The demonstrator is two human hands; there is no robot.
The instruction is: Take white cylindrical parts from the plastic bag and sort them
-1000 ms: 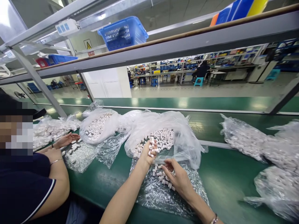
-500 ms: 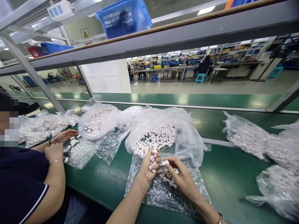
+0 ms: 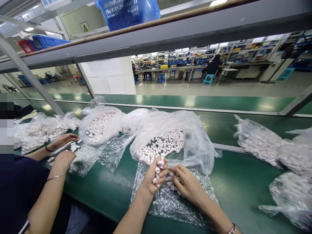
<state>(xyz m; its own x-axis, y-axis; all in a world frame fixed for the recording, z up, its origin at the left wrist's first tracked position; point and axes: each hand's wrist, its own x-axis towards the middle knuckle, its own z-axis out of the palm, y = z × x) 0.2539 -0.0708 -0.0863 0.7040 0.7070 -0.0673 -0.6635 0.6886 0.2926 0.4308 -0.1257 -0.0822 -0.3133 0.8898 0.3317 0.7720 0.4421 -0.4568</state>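
Observation:
Several small white plastic fittings [image 3: 161, 160] lie in my left hand [image 3: 153, 175], its fingers curled around them. My right hand [image 3: 188, 183] is beside it, low over a small heap of the same fittings [image 3: 172, 185] on a clear plastic bag [image 3: 170, 208]. The right fingers are bent toward the thumb, and whatever they grip cannot be told from the pieces behind. Just beyond both hands, an opened milky plastic bag [image 3: 197, 143] spreads around a larger pile of white fittings [image 3: 168, 143].
At the left a co-worker's hands [image 3: 64, 159] are among similar fittings by another opened bag [image 3: 113, 126]. Filled clear bags [image 3: 263, 143] lie on the green table [image 3: 234, 195] at the right. A shelf beam [image 3: 195, 29] crosses overhead, carrying a blue basket [image 3: 129, 14].
My right hand has moved lower over the small heap; the fitting at its fingertips no longer shows clearly. My left hand has shifted slightly left. The co-worker's near hand has reached forward.

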